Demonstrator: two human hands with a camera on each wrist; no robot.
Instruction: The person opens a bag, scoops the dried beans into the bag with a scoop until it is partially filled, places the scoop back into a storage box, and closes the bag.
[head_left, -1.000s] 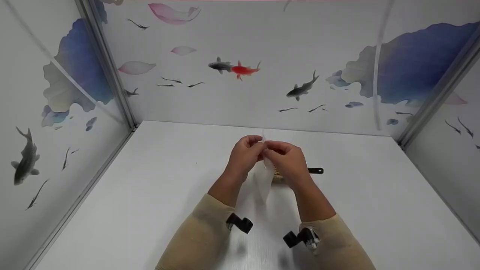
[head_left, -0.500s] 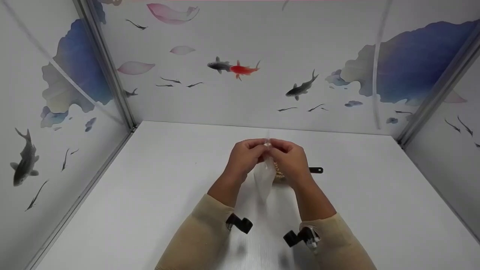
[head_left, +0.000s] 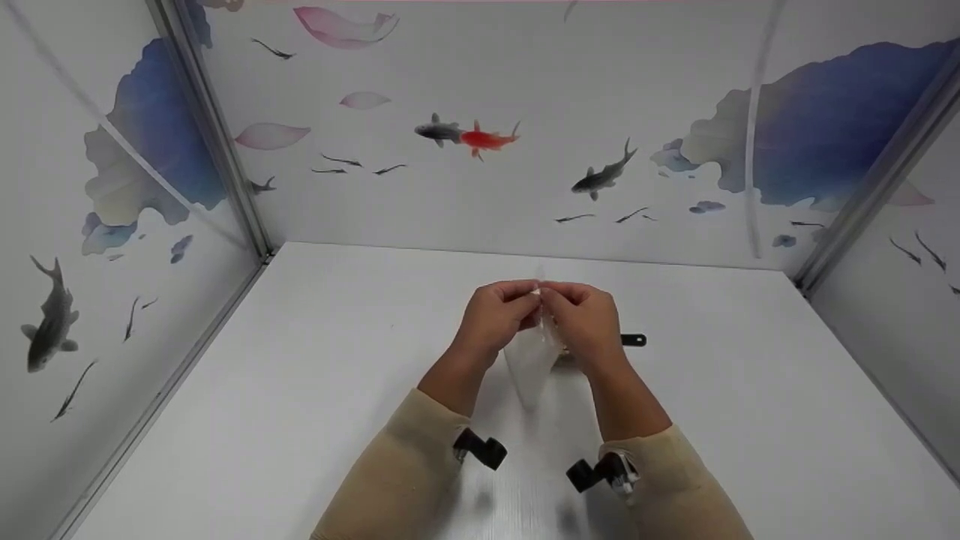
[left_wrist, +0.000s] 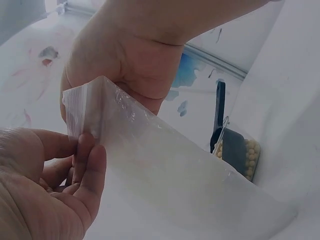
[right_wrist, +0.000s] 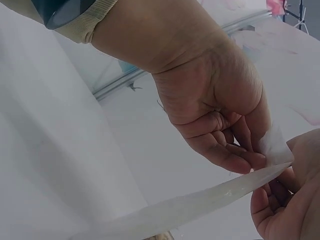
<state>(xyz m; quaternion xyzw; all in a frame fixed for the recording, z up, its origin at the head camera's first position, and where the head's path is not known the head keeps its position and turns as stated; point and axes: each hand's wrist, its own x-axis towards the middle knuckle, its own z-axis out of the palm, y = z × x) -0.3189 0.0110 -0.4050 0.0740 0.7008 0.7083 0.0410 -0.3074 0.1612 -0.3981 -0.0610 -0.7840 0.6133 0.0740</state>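
Observation:
My left hand and right hand pinch the top edge of a clear zip-top plastic bag between thumbs and fingers. In the left wrist view, the bag hangs slanting down, its ribbed zip strip beside my left fingers. It looks flat, with nothing visible inside. In the right wrist view the bag appears nearly edge-on, and both hands' fingertips meet at its mouth. Whether the zip is open cannot be seen.
Behind my right hand, a small clear container of pale round beans stands on the white table. A black handle sticks out to its right. White panels painted with fish enclose the table's back and sides.
Both hands have shifted slightly to the right along the bag's top edge. The bag has turned and shows a wider face, covering more of the bean container.

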